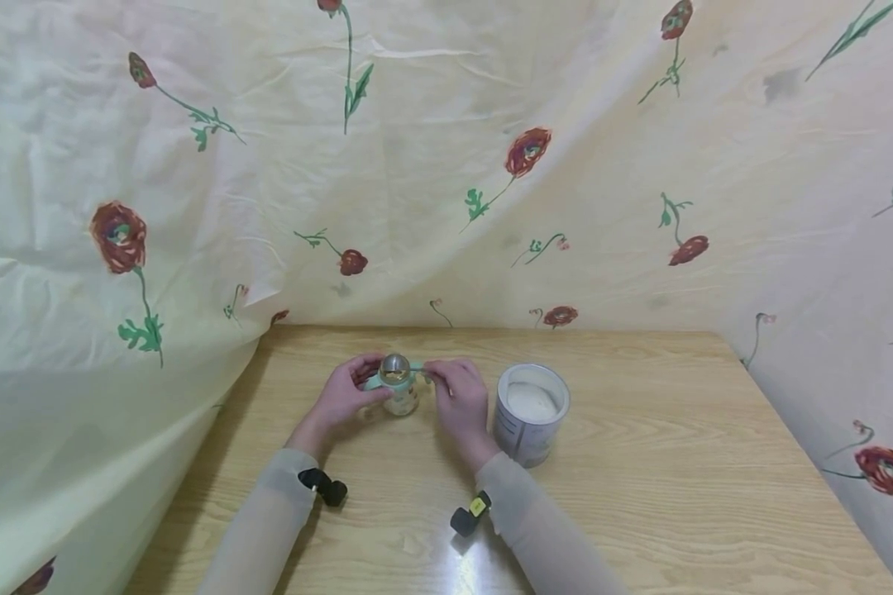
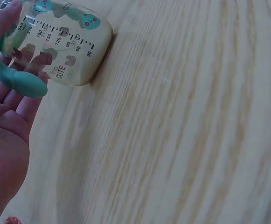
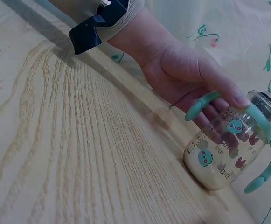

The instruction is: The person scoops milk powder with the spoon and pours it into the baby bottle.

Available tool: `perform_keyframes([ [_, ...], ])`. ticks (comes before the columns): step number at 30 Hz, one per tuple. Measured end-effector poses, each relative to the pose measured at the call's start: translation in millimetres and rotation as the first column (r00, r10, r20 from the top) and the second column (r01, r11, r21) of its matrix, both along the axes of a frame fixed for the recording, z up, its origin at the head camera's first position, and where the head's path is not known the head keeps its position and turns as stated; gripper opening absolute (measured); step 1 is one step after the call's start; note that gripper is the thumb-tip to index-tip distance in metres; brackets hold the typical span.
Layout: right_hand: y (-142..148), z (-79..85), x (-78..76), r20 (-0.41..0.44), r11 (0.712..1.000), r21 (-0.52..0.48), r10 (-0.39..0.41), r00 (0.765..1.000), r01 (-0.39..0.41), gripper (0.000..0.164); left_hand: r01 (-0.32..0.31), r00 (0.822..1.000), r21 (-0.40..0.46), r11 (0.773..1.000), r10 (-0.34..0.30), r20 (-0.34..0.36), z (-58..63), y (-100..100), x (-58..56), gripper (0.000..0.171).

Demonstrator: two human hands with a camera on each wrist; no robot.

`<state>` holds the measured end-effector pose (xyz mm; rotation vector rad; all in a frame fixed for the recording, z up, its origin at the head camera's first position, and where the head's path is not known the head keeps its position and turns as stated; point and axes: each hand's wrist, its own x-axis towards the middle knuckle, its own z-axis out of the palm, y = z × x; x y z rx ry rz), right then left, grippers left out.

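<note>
A clear baby bottle [image 1: 403, 403] with a teal collar and teal side handles stands on the table. My left hand [image 1: 345, 392] grips it near the collar, thumb in front, fingers behind. Printed animals and a measuring scale show on its wall in the left wrist view, where my left hand [image 2: 7, 140] is partly cut off. A pale layer lies in the bottom of the bottle [image 3: 219, 154] in the right wrist view. Pinched by its thin handle in my right hand [image 1: 461, 401], a shiny metal spoon [image 1: 395, 364] is over the bottle's mouth.
Right beside my right hand stands an open tin [image 1: 521, 442] with white powder [image 1: 532, 402] inside. The wooden table [image 1: 677, 463] meets a flower-printed cloth [image 1: 417, 190] at the back and along its sides. Each sleeve carries a dark wrist camera.
</note>
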<state>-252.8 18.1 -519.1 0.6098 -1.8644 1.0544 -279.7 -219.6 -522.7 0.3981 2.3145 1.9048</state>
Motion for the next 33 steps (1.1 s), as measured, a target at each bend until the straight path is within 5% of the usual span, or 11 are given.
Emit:
perform_keyframes([
  [13, 1, -1.3, 1.7, -0.002, 1.0, -0.007, -0.008, 1.0, 0.008, 0.008, 0.015, 1.0, 0.009, 1.0, -0.015, -0.01, -1.5, -1, -0.3, 0.067],
  [22, -3, 11.3, 8.6, 0.174, 0.991, -0.133, 0.019, 0.985, 0.004, 0.006, 0.012, 1.0, 0.004, 1.0, -0.012, -0.01, 0.4, -1, 0.1, 0.067],
  [29, -8, 32.5, 20.6, 0.27, 0.954, -0.299, 0.103, 0.957, -0.018, 0.006, -0.003, 1.0, -0.003, 1.0, 0.003, 0.005, 3.7, -1, 4.2, 0.067],
  [33, -13, 48.1, 29.9, 0.349, 0.895, -0.447, 0.188, 0.918, -0.013, 0.008, -0.004, 1.0, -0.012, 1.0, 0.004, -0.005, 2.9, -3, 5.4, 0.067],
])
